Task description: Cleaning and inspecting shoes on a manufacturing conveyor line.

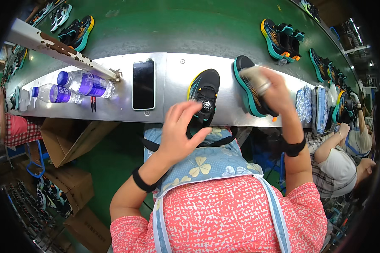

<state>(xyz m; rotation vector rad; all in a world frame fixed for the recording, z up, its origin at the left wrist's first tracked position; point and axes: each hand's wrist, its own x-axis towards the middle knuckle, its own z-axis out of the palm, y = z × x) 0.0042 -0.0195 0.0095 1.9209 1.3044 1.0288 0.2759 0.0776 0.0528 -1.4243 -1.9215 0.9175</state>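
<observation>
A black running shoe (206, 82) with a yellow and teal sole edge lies on the metal ledge in front of me, its toe pointing away. Over its heel end is my left hand (177, 133), fingers and thumb apart, fingertips by the round dial (206, 105) on the tongue. The matching shoe (251, 95), teal-soled, rests to the right. Above that one, my right hand (276, 88) is smeared by motion and closed around a pale tan object (255, 79) with a shiny band, too blurred to name. Part of the right shoe is hidden behind this hand.
Left on the ledge are a phone (143, 85), two purple-labelled bottles (88, 83) and a rusty white post (67, 50). Shoe pairs (280, 40) stand on the green belt (177, 29). Clear plastic packets (304, 104) lie right, near a co-worker (337, 168). Cardboard boxes (67, 139) stand below left.
</observation>
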